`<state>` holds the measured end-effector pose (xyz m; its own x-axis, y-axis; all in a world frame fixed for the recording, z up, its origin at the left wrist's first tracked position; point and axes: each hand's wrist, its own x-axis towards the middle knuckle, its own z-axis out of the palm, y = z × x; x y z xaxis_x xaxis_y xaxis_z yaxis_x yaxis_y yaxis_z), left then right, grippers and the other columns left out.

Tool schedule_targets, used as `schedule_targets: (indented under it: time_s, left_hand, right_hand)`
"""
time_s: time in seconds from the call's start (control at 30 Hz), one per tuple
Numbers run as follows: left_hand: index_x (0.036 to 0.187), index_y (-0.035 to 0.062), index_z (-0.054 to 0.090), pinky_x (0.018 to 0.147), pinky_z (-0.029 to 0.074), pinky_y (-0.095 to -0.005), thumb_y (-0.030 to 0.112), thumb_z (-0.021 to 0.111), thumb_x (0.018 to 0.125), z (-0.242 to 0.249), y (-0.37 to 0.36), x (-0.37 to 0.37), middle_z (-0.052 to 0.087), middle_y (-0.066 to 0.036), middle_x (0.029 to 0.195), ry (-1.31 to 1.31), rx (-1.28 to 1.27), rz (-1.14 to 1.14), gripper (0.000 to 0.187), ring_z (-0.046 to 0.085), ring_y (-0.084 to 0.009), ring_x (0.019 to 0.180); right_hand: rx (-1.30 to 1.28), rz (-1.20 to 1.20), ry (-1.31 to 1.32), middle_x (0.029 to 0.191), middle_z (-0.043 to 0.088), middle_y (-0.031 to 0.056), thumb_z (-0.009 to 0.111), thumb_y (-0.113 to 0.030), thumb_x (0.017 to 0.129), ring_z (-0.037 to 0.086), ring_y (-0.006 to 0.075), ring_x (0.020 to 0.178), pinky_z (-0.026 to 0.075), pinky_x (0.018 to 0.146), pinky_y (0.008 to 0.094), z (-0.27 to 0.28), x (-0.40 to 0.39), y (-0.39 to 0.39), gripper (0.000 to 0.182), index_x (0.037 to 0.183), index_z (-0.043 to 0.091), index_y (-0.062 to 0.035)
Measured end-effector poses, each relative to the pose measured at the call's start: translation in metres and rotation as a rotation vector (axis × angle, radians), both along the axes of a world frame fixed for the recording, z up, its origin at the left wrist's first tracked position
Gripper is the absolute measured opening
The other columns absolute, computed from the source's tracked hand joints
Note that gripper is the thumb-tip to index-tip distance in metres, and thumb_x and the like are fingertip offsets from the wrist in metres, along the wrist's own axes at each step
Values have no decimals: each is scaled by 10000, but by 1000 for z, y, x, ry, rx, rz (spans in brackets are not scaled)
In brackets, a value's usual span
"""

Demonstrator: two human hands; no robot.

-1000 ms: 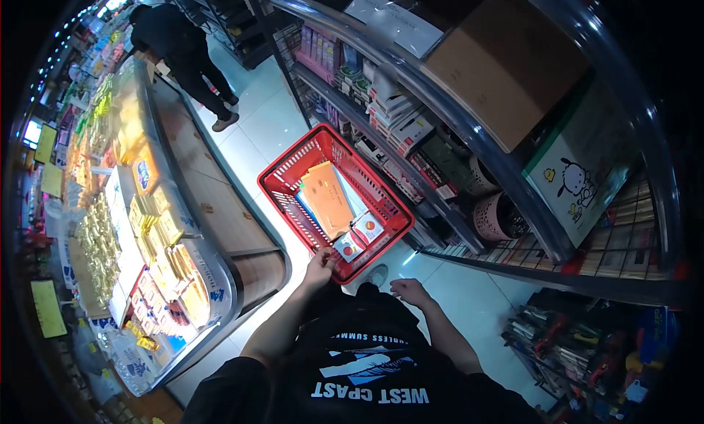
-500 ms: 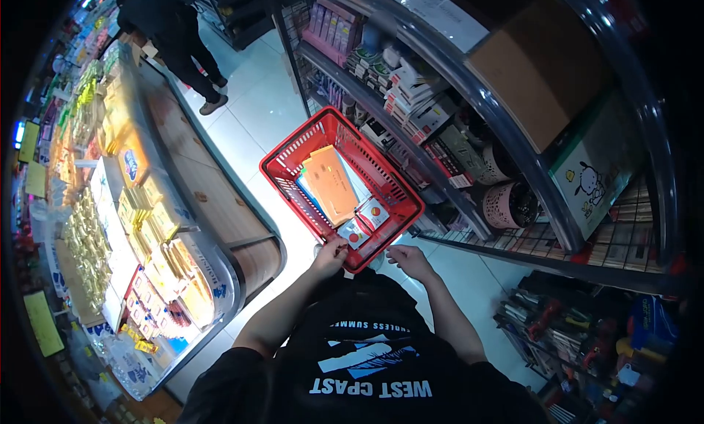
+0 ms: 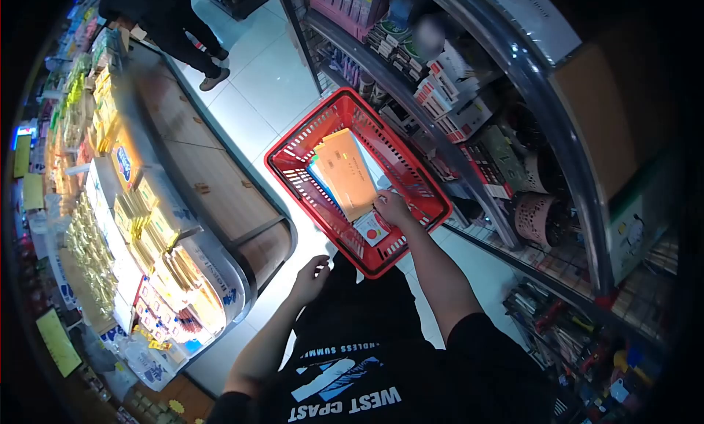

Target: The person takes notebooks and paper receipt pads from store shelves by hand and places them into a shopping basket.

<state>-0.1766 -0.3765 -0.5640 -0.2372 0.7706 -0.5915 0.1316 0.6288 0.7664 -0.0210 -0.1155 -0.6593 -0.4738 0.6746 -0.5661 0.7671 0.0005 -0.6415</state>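
A red plastic shopping basket (image 3: 433,186) with slotted walls is in front of me; what bears its weight is hidden. Inside lie orange-brown envelopes (image 3: 343,176) over something blue and white, and a small white packet with a red dot (image 3: 372,228). My right hand (image 3: 394,208) is inside the basket, by the envelopes' lower corner and above the white packet. Its fingers are curled together, and what they pinch is hidden. My left hand (image 3: 312,277) hangs outside, just off the basket's near left side, empty with its fingers loosely bent and apart.
On the left, a curved display counter (image 3: 253,237) bears packaged goods. A shelf rack (image 3: 469,171) with boxes and a pink pierced basket (image 3: 537,217) runs along the right. Farther up the tiled aisle stands a person in dark clothes (image 3: 183,35). More goods hang low at right.
My right hand has moved from beside the basket's near edge into it. My left hand has let go of the basket rim and dropped back. The basket appears slightly farther right.
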Motion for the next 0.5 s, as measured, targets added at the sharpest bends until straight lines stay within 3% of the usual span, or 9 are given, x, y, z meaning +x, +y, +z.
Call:
schedule_targets:
  time_s: [0.17, 0.23, 0.43, 0.5]
  left_hand:
    - [1216, 33, 528, 723, 493, -274, 175, 553, 924, -5, -26, 5, 631, -88, 1029, -69, -154, 262, 326, 592, -138, 844]
    - [1227, 36, 521, 741, 492, -273, 168, 547, 924, 3, -25, 10, 622, -68, 1014, -86, -216, 252, 331, 589, -139, 859]
    - [1227, 36, 504, 706, 495, -257, 202, 536, 941, 13, -19, 21, 615, -89, 1050, -84, -206, 161, 333, 602, -135, 874]
    - [1244, 36, 503, 779, 495, -281, 155, 538, 918, 13, -13, 24, 607, -72, 1035, -86, -199, 184, 349, 595, -157, 891]
  right_hand:
    - [-148, -35, -52, 1222, 562, 206, 583, -306, 820, 530, 334, 1159, 431, 961, 427, -58, -22, 9, 507, 1251, 498, -55]
    - [-77, -49, -256, 1263, 520, 244, 607, -361, 827, 519, 327, 1178, 421, 985, 386, -85, -30, 6, 620, 1320, 441, -24]
    - [-177, -47, -347, 1193, 570, 224, 545, -281, 842, 545, 344, 1132, 441, 953, 412, -54, -36, 20, 408, 1155, 562, -21]
    - [-63, -59, -83, 1092, 613, 224, 531, -271, 852, 579, 365, 1052, 462, 884, 431, -63, -31, 15, 345, 1088, 572, -22]
